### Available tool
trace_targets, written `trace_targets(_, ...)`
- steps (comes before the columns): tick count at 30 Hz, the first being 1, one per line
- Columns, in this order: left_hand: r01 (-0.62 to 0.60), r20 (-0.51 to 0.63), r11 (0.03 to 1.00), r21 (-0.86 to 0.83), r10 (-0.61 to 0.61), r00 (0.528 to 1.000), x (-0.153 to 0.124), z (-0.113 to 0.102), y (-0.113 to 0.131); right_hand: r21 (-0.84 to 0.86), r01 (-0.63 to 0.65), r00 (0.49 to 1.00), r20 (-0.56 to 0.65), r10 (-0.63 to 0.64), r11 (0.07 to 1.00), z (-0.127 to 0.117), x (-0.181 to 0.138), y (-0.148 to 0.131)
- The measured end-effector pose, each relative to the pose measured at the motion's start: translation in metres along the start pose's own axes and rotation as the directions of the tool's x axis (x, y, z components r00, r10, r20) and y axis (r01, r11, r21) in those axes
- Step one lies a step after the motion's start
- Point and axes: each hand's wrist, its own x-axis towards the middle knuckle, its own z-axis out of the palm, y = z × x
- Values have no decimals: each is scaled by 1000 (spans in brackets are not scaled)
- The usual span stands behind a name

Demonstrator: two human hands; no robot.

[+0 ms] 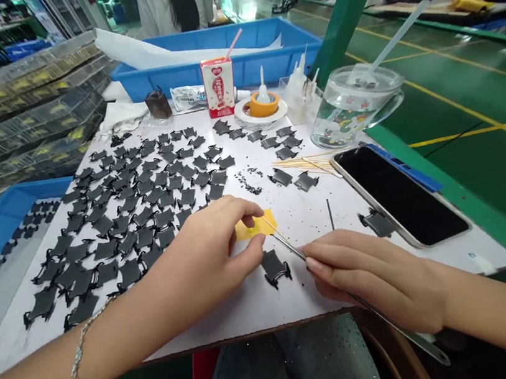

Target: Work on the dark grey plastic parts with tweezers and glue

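My left hand [214,251] pinches a small yellow piece [254,225] between thumb and forefinger, just above the white work board [296,296]. My right hand [377,272] is closed around long metal tweezers [289,248], whose tips reach the yellow piece. A single black flat part [275,268] lies on the board right below the tweezers, between both hands. Several similar black parts [141,199] are laid out in rows across the left half of the board.
A phone [399,194] lies at the right edge, wooden sticks [306,164] beside it. Behind stand a glass jar [350,110], a milk carton [218,86], an orange cup [264,105] and a blue bin [225,61]. Stacked trays [25,108] at left; a person stands beyond.
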Motion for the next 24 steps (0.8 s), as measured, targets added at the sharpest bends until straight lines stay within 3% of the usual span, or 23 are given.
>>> trace_targets(7, 9, 67, 991, -135, 0, 998, 1, 10, -4, -40, 44, 996, -76, -47, 998, 11, -7, -1)
trace_targets(16, -180, 37, 971, 156, 176, 984, -3, 10, 0, 167, -127, 989, -59, 138, 978, 3, 12, -2)
trace_targets(24, -287, 12, 925, 248, 294, 956, -5, 14, -5, 256, -177, 969, -125, 215, 950, 7, 12, -3)
